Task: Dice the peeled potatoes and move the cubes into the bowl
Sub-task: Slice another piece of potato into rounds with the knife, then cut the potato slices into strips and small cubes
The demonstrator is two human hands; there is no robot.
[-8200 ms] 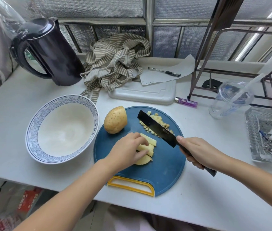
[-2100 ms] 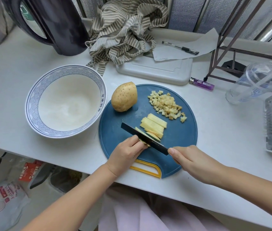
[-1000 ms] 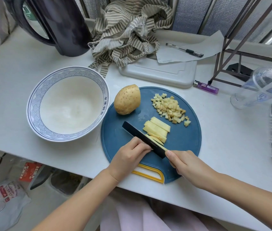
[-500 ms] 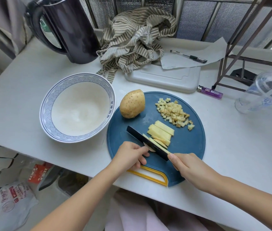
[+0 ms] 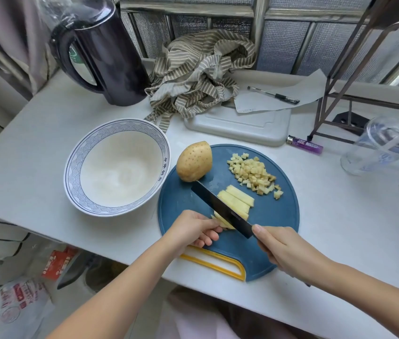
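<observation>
Slicing strips is the step in hand. The right hand (image 5: 281,250) has its grip closed round the knife (image 5: 221,209) handle; the left hand (image 5: 193,228) pinches a potato slab (image 5: 223,223), seemingly half cut, against the blade. Cut strips (image 5: 238,200) lie just beyond the blade, cubes (image 5: 254,174) farther off. Next comes crosscutting, then carrying cubes past 1 whole potato (image 5: 194,161) to the bowl (image 5: 80,152), left of the grip.

Blue cutting board (image 5: 279,216) on white table. Left hand (image 5: 191,228) pinches the near ends of the potato strips (image 5: 237,200) near board centre. Right hand (image 5: 284,250) grips black knife (image 5: 220,209), blade across strips, tip toward 11 o'clock. Whole potato (image 5: 194,161) at 11, cubes (image 5: 254,174) at 1. Bowl (image 5: 120,167) just off board at 9
</observation>
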